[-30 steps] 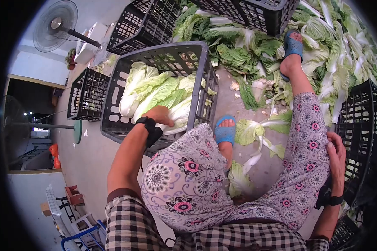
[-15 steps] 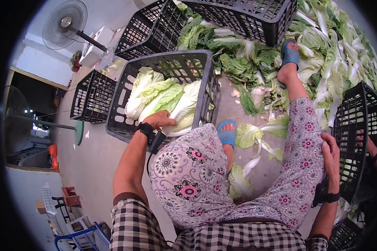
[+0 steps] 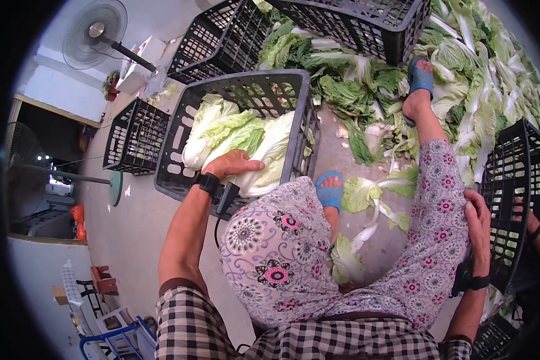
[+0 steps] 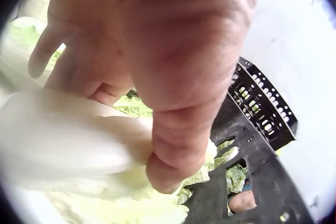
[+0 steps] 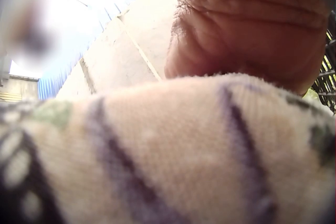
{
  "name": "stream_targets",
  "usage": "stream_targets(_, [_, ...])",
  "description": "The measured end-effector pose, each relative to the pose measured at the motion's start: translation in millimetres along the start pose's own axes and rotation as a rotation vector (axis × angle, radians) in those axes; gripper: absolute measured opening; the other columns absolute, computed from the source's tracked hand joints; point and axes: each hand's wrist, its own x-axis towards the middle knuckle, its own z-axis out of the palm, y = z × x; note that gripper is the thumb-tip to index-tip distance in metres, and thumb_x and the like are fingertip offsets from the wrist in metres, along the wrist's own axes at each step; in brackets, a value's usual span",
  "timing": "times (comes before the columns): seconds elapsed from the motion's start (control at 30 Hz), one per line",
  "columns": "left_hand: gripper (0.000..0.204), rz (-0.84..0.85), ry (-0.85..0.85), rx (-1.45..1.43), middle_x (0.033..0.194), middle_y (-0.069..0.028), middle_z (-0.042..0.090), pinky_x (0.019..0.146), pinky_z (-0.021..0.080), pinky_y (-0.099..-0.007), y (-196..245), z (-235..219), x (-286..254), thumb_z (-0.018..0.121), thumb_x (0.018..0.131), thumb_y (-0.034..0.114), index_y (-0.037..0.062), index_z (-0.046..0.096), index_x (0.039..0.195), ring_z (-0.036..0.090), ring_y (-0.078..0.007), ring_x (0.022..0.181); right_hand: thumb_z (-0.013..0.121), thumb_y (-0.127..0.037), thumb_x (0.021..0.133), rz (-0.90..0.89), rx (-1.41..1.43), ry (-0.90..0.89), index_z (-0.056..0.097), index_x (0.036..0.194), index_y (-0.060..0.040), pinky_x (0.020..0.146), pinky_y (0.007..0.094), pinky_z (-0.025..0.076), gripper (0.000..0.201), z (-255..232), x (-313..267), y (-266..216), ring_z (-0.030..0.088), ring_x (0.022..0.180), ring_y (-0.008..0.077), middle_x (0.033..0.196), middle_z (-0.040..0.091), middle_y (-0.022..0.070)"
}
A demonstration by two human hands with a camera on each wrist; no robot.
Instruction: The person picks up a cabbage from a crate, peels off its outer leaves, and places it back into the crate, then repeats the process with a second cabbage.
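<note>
Several pale napa cabbages [image 3: 213,132] lie side by side in a black plastic crate [image 3: 301,96] in front of the left knee. My left hand [image 3: 233,163] is at their near ends and holds the nearest napa cabbage [image 3: 273,150]. In the left wrist view the thumb [image 4: 178,150] bends over one side of its white base [image 4: 68,134], with the other fingers across the far side. My right hand [image 3: 477,222] rests on the right knee, over the flowered trousers [image 3: 441,198]; the right wrist view shows its palm side [image 5: 252,35] against the cloth.
Loose cabbage leaves [image 3: 462,78] are heaped at the upper right, and more leaves [image 3: 357,240] lie between the feet. Other black crates [image 3: 135,135] stand around. Another person's arm [image 3: 537,237] shows behind the right crate [image 3: 516,198]. Fans stand at the left.
The head view has shifted a little. My left hand has moved slightly farther over the nearest cabbage. Another person's arm has come into view at the far right; my right hand stays on the knee.
</note>
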Motion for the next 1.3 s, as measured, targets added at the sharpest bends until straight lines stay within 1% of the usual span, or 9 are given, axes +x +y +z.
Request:
stream_targets(0.17, [0.055,0.013,-0.058,-0.066,0.063,-0.0049,0.058,0.053,0.04,-0.0289,19,3,-13,0.061,0.075,0.057,0.0025,0.063,0.073,0.051,-0.0135,0.056,0.053,-0.023,0.087,-0.025,-0.014,0.015,0.055,0.113,0.0029,0.092,0.0285,0.038,0.037,1,-3,2,0.051,0.102,0.0163,0.109,0.056,0.0081])
stream_targets(0.4, [0.063,0.014,-0.201,-0.087,0.055,-0.0027,0.05,0.051,0.04,-0.0284,25,16,-35,0.053,0.08,0.065,0.0037,0.058,0.067,0.047,-0.0137,0.051,0.052,-0.026,0.088,-0.051,-0.008,0.012,0.055,0.114,0.0029,0.093,0.0293,0.037,0.038,-2,-6,9,0.051,0.105,0.0177,0.111,0.056,0.0095])
stream_targets(0.43, [0.068,0.038,-0.153,-0.055,0.056,-0.0079,0.055,0.047,0.043,-0.0302,22,19,-35,0.05,0.081,0.066,-0.0005,0.062,0.072,0.054,-0.0165,0.05,0.052,-0.026,0.088,-0.044,0.002,0.016,0.055,0.114,0.0029,0.093,0.0294,0.037,0.039,-2,-6,9,0.051,0.105,0.0178,0.111,0.056,0.0096])
stream_targets(0.53, [0.076,0.063,-0.164,-0.06,0.08,-0.0132,0.06,0.065,0.046,-0.0312,18,21,-35,0.048,0.079,0.071,-0.0017,0.058,0.097,0.058,-0.02,0.073,0.052,-0.026,0.088,-0.027,0.015,0.02,0.055,0.114,0.0031,0.093,0.0295,0.037,0.039,-1,-5,9,0.051,0.105,0.018,0.111,0.056,0.0098])
stream_targets(0.63, [0.092,0.044,-0.137,0.052,0.114,-0.0265,0.056,0.09,0.044,-0.0352,19,20,-37,0.048,0.078,0.072,-0.0069,0.044,0.126,0.056,-0.0311,0.106,0.052,-0.027,0.088,-0.021,0.009,0.018,0.055,0.113,0.0031,0.093,0.0295,0.037,0.039,-1,-5,7,0.051,0.104,0.0181,0.111,0.057,0.0097])
stream_targets(0.7, [0.099,0.095,-0.158,0.105,0.126,-0.0294,0.046,0.101,0.035,-0.0344,16,19,-35,0.05,0.078,0.071,-0.0085,0.031,0.134,0.045,-0.0342,0.12,0.052,-0.027,0.088,-0.017,0.015,0.019,0.055,0.113,0.003,0.093,0.0294,0.037,0.039,-1,-5,7,0.051,0.104,0.0182,0.111,0.057,0.0097])
stream_targets(0.83, [0.106,0.313,0.06,0.148,0.125,-0.0313,0.048,0.096,0.043,-0.0354,-6,33,-28,0.055,0.075,0.07,-0.0057,0.019,0.141,0.053,-0.0369,0.114,0.051,-0.028,0.088,-0.022,0.003,0.024,0.055,0.113,0.003,0.093,0.0294,0.037,0.04,-1,-6,7,0.051,0.104,0.0182,0.11,0.057,0.01])
stream_targets(0.93, [0.101,0.274,-0.002,-0.039,0.137,-0.03,0.037,0.107,0.03,-0.0346,-2,36,-41,0.052,0.078,0.067,0.0015,0.013,0.145,0.039,-0.0381,0.127,0.051,-0.028,0.088,-0.026,-0.012,0.023,0.055,0.113,0.0029,0.092,0.0294,0.037,0.04,0,-6,4,0.051,0.103,0.0182,0.11,0.057,0.01])
stream_targets(1.3, [0.088,0.298,0.027,-0.007,0.133,-0.0287,0.042,0.102,0.036,-0.0363,-19,45,-39,0.052,0.084,0.06,0.0056,0.017,0.144,0.044,-0.0386,0.122,0.051,-0.029,0.089,-0.023,-0.007,0.031,0.055,0.114,0.0017,0.092,0.0295,0.038,0.04,-1,-7,6,0.051,0.103,0.0181,0.111,0.057,0.0099])
